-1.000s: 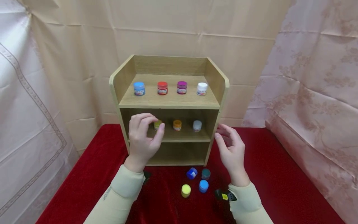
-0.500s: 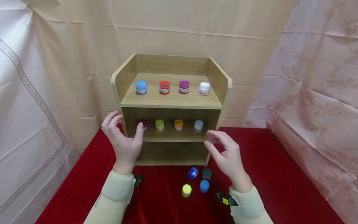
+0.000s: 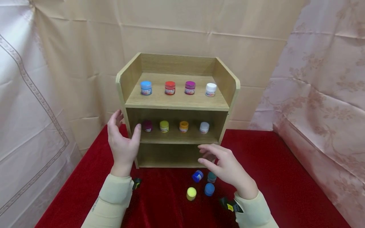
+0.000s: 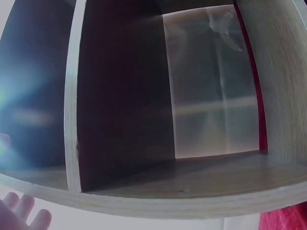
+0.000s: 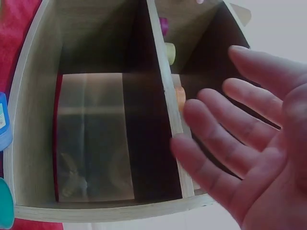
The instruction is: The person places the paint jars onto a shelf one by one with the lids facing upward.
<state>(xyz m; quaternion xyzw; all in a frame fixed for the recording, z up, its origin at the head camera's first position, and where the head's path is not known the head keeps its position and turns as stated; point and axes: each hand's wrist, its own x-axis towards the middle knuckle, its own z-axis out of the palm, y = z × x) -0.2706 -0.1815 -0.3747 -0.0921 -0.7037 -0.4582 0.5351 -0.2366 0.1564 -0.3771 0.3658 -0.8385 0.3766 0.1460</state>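
Observation:
My left hand (image 3: 124, 145) is held up empty at the left side of the wooden shelf (image 3: 176, 107), thumb apart from the fingers. A dark purple paint jar (image 3: 147, 126) stands just right of its thumb on the middle shelf. In front of the lower right compartment hovers my right hand (image 3: 225, 164), fingers loosely bent and holding nothing. Near it on the cloth are a dark green jar (image 3: 212, 177), a blue jar (image 3: 209, 189), a yellow jar (image 3: 191, 193) and a tipped dark blue jar (image 3: 197, 176). The right wrist view shows the right hand's fingers (image 5: 216, 129) spread.
Blue (image 3: 146, 88), red (image 3: 169, 88), purple (image 3: 190, 87) and white (image 3: 211, 89) jars line the top shelf. Yellow-green (image 3: 164, 126), orange (image 3: 183, 126) and pale grey (image 3: 204, 127) jars share the middle shelf. Red cloth (image 3: 256, 177) covers the table; curtains hang behind and beside it.
My left hand has drawn back left from the middle shelf, uncovering the dark purple jar. The right hand has moved left and down, nearer the loose jars.

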